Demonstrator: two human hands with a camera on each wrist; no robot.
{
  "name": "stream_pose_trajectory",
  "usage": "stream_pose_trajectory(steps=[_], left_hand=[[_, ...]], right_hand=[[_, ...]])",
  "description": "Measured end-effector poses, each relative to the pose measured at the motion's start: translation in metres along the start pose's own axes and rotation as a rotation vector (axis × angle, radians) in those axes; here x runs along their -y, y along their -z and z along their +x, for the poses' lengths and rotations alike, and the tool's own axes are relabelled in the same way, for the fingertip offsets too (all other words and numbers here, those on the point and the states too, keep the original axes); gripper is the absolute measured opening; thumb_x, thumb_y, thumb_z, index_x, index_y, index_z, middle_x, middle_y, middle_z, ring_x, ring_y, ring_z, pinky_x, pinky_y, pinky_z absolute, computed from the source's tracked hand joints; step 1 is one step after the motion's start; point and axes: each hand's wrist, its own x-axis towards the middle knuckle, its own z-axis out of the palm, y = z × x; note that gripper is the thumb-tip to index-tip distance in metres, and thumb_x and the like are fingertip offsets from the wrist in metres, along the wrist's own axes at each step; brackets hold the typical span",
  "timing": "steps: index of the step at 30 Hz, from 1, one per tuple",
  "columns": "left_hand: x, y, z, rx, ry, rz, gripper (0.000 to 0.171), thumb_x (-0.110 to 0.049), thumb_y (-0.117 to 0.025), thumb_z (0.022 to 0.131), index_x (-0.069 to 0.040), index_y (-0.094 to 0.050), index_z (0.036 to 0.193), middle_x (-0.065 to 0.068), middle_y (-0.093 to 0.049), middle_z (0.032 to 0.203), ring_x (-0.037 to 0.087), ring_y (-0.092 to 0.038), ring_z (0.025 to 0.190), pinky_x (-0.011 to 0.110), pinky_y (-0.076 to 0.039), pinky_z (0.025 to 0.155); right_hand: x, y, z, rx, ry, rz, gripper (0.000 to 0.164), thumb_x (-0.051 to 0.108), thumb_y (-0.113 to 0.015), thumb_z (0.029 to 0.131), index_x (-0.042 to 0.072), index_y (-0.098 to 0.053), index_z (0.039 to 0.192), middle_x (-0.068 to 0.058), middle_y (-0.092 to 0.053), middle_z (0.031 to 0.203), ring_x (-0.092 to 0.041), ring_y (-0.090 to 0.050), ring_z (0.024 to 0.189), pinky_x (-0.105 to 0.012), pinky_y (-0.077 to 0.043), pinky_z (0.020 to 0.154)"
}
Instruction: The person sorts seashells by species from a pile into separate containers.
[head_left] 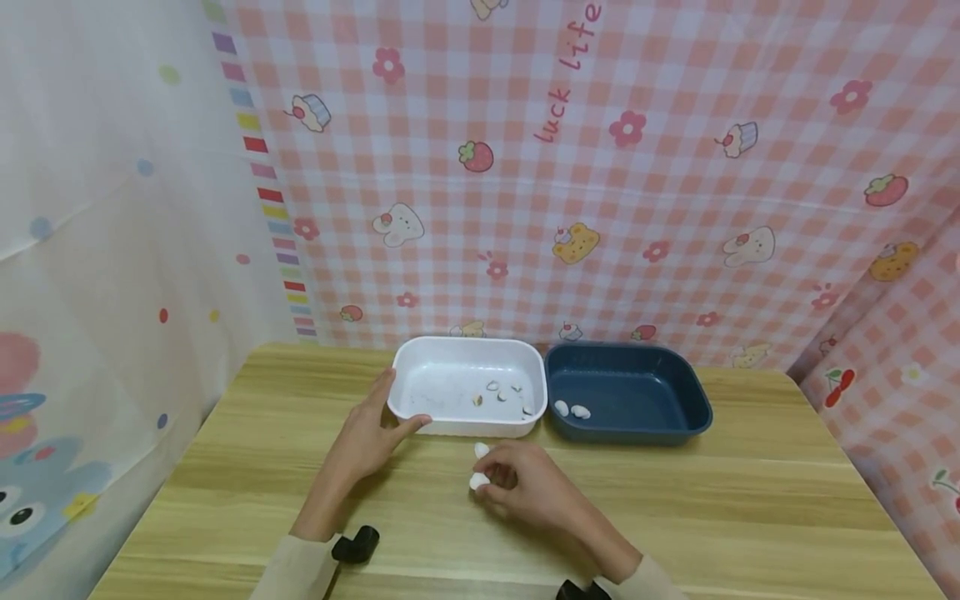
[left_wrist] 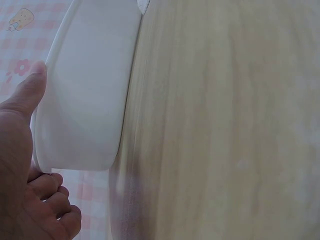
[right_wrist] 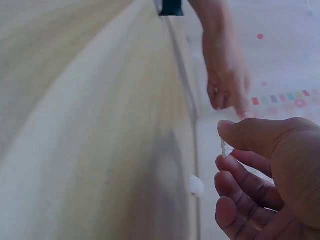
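Observation:
My right hand (head_left: 525, 483) pinches a small white seashell (head_left: 477, 482) between thumb and fingers, low over the table. In the right wrist view the pinched shell appears edge-on, as a thin white piece at the fingertips. Just beyond that hand, a second white ridged shell (right_wrist: 196, 185) lies in front of the white tray (head_left: 465, 428). My left hand (head_left: 367, 435) grips the tray's near left corner, thumb along the front rim and fingers down the left end. Several small shells, whitish and brownish, lie mostly toward the right inside the white tray.
Right beside the white tray stands a dark blue tray (head_left: 637, 433), with two white pieces (head_left: 581, 412) in its near left corner. Behind both trays hangs a pink checked cloth (head_left: 525, 217). The wooden table (head_left: 712, 517) extends in front and to both sides.

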Motion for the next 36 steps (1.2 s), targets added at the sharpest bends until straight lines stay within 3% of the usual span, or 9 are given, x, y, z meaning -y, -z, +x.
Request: stream_pose_trajectory(steps=[16, 26, 36], left_hand=[[0.001, -0.001, 0.000, -0.001, -0.009, 0.005, 0.116, -0.078, -0.061, 0.084, -0.010, -0.015, 0.166, 0.019, -0.020, 0.171, 0.044, -0.029, 0.153, 0.063, -0.032, 0.121], [0.000, 0.000, 0.000, -0.008, -0.014, 0.006, 0.115, -0.077, -0.062, 0.085, -0.009, -0.016, 0.165, 0.019, -0.021, 0.170, 0.044, -0.030, 0.153, 0.063, -0.032, 0.121], [0.002, 0.000, 0.000, 0.005, -0.005, 0.006, 0.115, -0.078, -0.061, 0.085, -0.010, -0.015, 0.166, 0.018, -0.019, 0.171, 0.043, -0.028, 0.154, 0.063, -0.031, 0.121]], right_hand=[[-0.004, 0.043, -0.007, -0.235, 0.105, -0.115, 0.016, 0.018, -0.083, 0.087, 0.016, -0.078, 0.101, 0.007, -0.070, 0.086, -0.008, -0.064, 0.076, -0.025, -0.057, 0.062], [-0.012, 0.071, -0.009, -0.259, -0.028, -0.119, 0.017, 0.020, -0.082, 0.089, 0.020, -0.079, 0.105, 0.011, -0.066, 0.086, -0.004, -0.059, 0.075, -0.021, -0.053, 0.063], [-0.032, 0.093, -0.010, -0.318, -0.073, -0.152, 0.018, 0.021, -0.081, 0.090, 0.018, -0.079, 0.108, 0.009, -0.069, 0.088, -0.005, -0.062, 0.078, -0.022, -0.056, 0.066]])
